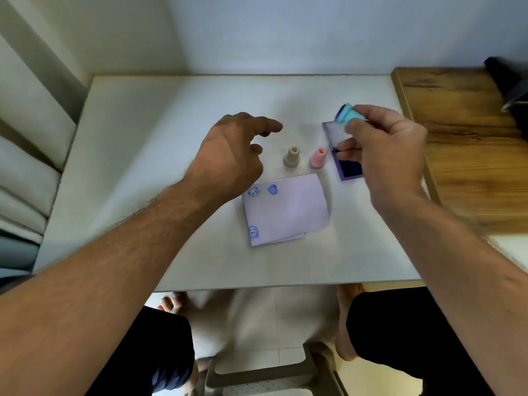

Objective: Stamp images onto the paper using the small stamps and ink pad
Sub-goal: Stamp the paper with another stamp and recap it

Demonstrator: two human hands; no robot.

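Note:
A pale lilac folded paper (288,210) lies on the white table (143,144) and carries three blue stamped marks along its left side. Behind it stand a beige stamp (292,157) and a pink stamp (317,158), both upright. An open purple ink pad (347,167) lies to their right, partly hidden by my right hand (391,150). That hand holds a turquoise stamp (349,114) tilted in the air above the pad, its inked face turned up and left. My left hand (231,152) hovers left of the beige stamp with fingers apart and nothing in it.
A wooden surface (468,144) adjoins the table on the right, with a dark object (508,81) at its far end. A white wall backs the table. My legs and a stool (271,378) show below the front edge.

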